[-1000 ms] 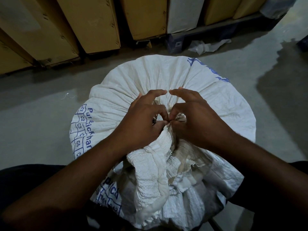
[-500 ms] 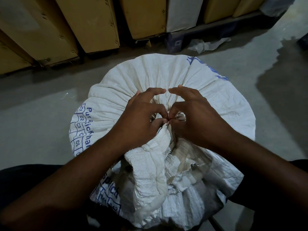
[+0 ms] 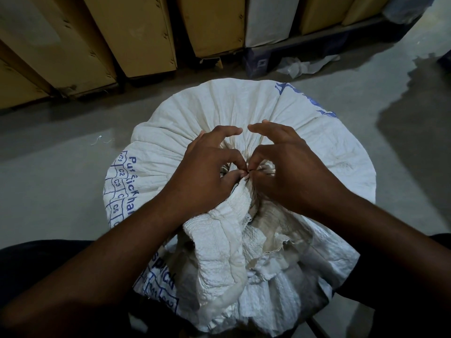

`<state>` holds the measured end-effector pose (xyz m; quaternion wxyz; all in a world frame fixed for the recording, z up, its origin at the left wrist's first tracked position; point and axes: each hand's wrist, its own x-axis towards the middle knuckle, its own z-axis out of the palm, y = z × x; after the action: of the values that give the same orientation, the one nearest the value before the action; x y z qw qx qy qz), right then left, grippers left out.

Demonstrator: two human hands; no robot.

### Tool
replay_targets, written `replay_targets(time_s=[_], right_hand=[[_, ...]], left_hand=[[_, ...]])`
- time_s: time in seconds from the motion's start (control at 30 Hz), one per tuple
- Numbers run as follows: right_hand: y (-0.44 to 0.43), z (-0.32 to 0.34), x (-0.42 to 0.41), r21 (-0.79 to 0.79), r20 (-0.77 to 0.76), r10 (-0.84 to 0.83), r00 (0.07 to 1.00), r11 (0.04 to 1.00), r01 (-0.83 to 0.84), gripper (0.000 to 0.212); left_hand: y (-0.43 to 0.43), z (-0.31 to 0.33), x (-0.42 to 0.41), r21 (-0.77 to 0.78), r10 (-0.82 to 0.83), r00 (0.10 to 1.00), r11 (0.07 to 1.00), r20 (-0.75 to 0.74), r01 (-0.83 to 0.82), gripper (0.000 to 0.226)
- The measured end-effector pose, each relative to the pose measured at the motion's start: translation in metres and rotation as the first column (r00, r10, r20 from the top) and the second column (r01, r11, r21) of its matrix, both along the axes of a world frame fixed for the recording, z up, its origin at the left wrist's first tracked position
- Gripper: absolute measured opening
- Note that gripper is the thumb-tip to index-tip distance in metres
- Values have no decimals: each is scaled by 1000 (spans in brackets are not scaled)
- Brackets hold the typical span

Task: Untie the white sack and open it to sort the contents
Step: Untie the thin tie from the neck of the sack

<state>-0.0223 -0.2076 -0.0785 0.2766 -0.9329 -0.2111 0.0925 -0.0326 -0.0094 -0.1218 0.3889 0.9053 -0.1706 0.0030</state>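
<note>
The white sack (image 3: 234, 113) stands full on the grey floor (image 3: 48, 191), directly in front of the person, with its gathered neck (image 3: 244, 198) at the top centre and the loose mouth fabric falling toward the person. Both hands work at this neck. The left hand (image 3: 202, 174) has thumb and forefinger pinched together on something very small at the tie, and the right hand (image 3: 290, 172) does the same from the other side, so the 2 pinches nearly touch; the other fingers of each hand are lifted and spread above the sack. What exactly each grip holds, a thread or a bit of fabric, is too small to tell.

I judge the task is at its beginning: the neck is still bunched tight, the sack is closed, and no contents are visible. Untying, opening and sorting all remain.

Around the sack there is free floor to its left and right. Behind the sack, well apart, a row of brown cartons (image 3: 136, 32) stands, and a crumpled piece of plastic (image 3: 300, 65) lies on the floor near them. A dark patch (image 3: 415, 113) on the floor is to the right of the sack. On the near side the person's legs are close against the sack, so room there is small.
</note>
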Motion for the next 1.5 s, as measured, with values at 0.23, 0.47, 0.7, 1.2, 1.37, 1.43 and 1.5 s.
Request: replay_targets(time_s=[0.23,0.47,0.7,1.2,1.37,1.43,1.5], right_hand=[[-2,9,3,140,-29,-104,994,984,107,5],[-3,18,9,298,-30,-176,984,938,177,5],[-2,15,10,382,86,-169,982,916,124,12],[-2,6,14,188,-134,-149,980,967,173,2],[-1,5,15,227,-72,-150,986,960,163,5],[-1,6,15,245,-35,-160,987,956,164,5],[-2,11,15,267,6,-163,987,951,155,5]], left_hand=[[-2,6,-1,-66,71,997,995,11,-70,13],[-12,7,-6,-65,66,998,996,9,-65,14],[-16,12,-6,-94,168,983,983,75,-161,11],[2,36,8,-318,296,942,888,-158,-333,3],[3,39,8,-341,288,944,881,-162,-327,3],[-1,41,7,-330,275,949,891,-153,-311,4],[-6,44,6,-323,263,955,899,-137,-294,4]])
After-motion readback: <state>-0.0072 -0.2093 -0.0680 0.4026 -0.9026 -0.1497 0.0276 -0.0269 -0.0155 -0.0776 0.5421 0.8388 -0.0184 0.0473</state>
